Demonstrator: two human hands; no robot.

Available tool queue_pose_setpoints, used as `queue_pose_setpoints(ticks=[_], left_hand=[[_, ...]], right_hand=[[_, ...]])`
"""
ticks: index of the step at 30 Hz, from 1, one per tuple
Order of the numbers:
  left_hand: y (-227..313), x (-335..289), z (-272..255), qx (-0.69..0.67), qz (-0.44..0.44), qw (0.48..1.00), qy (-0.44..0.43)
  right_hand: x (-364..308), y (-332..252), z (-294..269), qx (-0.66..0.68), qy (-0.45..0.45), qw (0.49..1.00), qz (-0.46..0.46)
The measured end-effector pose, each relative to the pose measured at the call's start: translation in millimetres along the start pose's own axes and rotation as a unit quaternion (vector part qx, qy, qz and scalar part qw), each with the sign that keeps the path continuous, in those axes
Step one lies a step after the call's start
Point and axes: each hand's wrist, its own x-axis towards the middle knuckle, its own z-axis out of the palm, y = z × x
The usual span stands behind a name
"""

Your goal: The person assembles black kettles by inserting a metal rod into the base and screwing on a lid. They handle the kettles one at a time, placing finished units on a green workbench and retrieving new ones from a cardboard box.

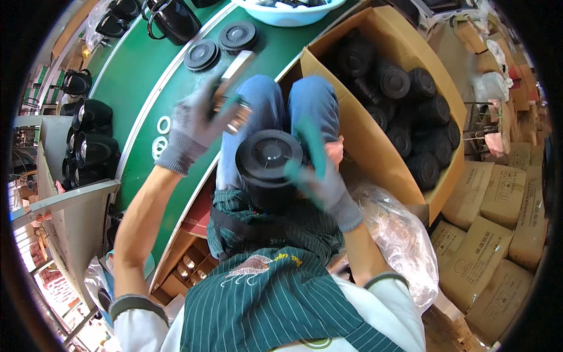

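On my lap stands a stack of round black lids (pixel 270 154), the top one with a raised ring and a small shiny centre. My left hand (pixel 196 120), in a grey glove, is raised over the green worktop beside my knees. Motion smears it, but its fingers are closed around a shiny metallic piece (pixel 239 116); a pale flat bar (pixel 237 69) juts up beside it, its kind unclear. My right hand (pixel 322 179), in a grey and green glove, is at the stack's right side, fingers apart, blurred and holding nothing visible.
Two small piles of black lids (pixel 237 36) and white rings (pixel 159 146) lie on the green worktop (pixel 138 88). Black jugs (pixel 173 20) and a pale blue basin (pixel 287 14) stand farther off. An open carton (pixel 381 146) of black lid stacks is at right, near clear plastic (pixel 399 240) and sealed cartons (pixel 475 252).
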Motion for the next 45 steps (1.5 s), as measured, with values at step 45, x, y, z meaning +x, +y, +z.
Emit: queue_pose_setpoints(ticks=[45], left_hand=[[-375,125,-176,0.134,-0.212,0.917,0.311]], right_hand=[[188,31,81,0.56,-0.321,0.744,0.175]])
